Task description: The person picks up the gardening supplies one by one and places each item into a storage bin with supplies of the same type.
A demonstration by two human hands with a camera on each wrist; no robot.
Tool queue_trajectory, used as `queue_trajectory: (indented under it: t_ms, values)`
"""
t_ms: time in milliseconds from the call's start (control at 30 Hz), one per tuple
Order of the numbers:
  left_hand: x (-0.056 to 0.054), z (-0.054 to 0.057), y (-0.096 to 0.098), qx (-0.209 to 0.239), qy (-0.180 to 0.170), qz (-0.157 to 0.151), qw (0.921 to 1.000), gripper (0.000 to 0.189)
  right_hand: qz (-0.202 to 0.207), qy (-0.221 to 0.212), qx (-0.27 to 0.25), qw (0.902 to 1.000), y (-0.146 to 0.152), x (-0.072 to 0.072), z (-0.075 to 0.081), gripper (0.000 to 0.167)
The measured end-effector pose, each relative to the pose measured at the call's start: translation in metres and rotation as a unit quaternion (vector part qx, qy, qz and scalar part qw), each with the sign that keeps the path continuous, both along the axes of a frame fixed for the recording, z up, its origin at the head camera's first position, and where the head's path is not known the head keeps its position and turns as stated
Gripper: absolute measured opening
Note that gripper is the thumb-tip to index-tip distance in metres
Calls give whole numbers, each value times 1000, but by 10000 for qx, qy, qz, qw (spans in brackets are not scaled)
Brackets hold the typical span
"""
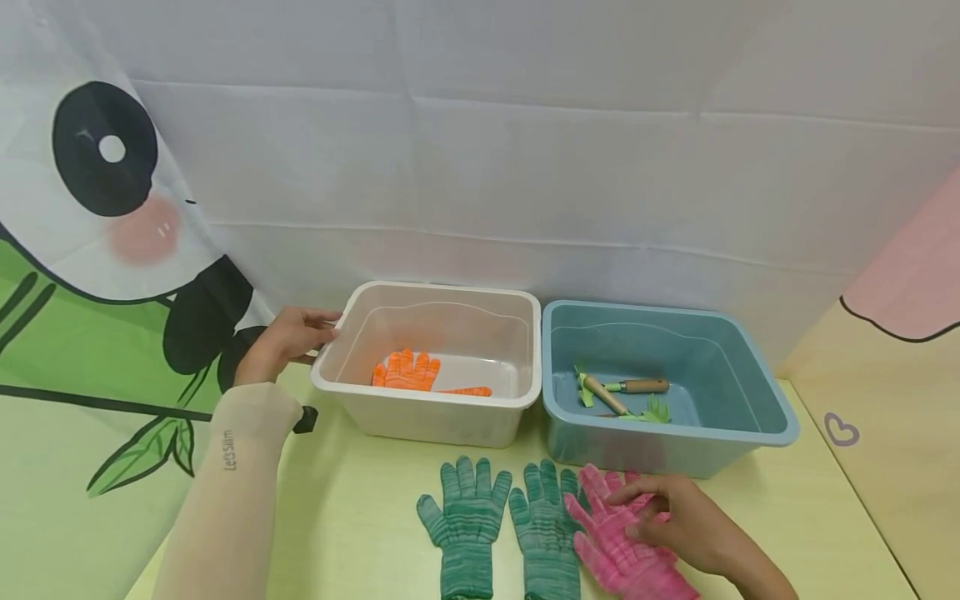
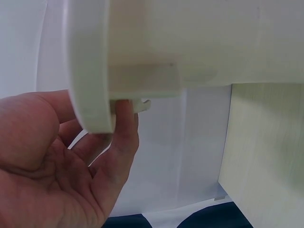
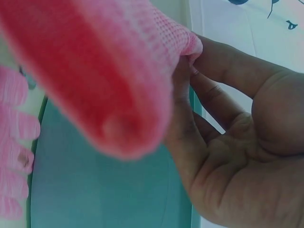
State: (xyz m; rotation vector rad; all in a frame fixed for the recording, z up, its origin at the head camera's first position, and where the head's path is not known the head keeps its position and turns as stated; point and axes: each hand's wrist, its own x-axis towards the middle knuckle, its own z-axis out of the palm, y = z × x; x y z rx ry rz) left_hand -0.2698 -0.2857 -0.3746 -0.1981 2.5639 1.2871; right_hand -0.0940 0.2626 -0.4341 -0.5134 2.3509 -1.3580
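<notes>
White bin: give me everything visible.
The white bin is a rectangular, open-topped tub that looks like plastic, with rounded corners, a thick rim and walls tapering toward the base. It stands upright on the pale yellow table, left of the blue bin; whether their rims touch is unclear. The person's left hand grips its left rim. Inside lie an orange glove and another orange piece, partly hidden by the front wall.

Left arm [image 1: 225, 492] sleeved, stretched to far left corner of worktop [image 1: 352, 517]; left hand [image 1: 287, 337] gripping, fingers curled. Right hand [image 1: 693, 518] nearer right edge, thumb and forefinger pinching. Right forearm [image 1: 753, 567] bare, angled inward.
</notes>
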Motion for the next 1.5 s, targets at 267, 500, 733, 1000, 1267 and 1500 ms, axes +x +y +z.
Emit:
queue_trajectory:
  t_ms: [267, 500, 733, 1000, 1267, 1500]
  values:
    - [3, 2, 0, 20, -3, -27, 10000, 59, 221, 202, -191, 9994, -21, -2, 5, 27]
    - [5, 1, 1, -31, -18, -16, 10000, 58, 327, 383, -207, 9985, -33, -4, 11, 27]
    - [5, 1, 0, -86, -7, -38, 10000, 58, 266, 437, -402, 9979, -42, -5, 16, 32]
    - [5, 3, 1, -83, -35, 5, 10000, 58, 137, 509, -436, 9977, -55, -7, 27, 33]
    - [3, 2, 2, -57, -11, -3, 10000, 58, -5, 497, -407, 9979, -65, -14, 35, 34]
    - [2, 1, 1, -65, -31, 13, 10000, 58, -145, 493, -500, 9974, -74, -18, 42, 32]
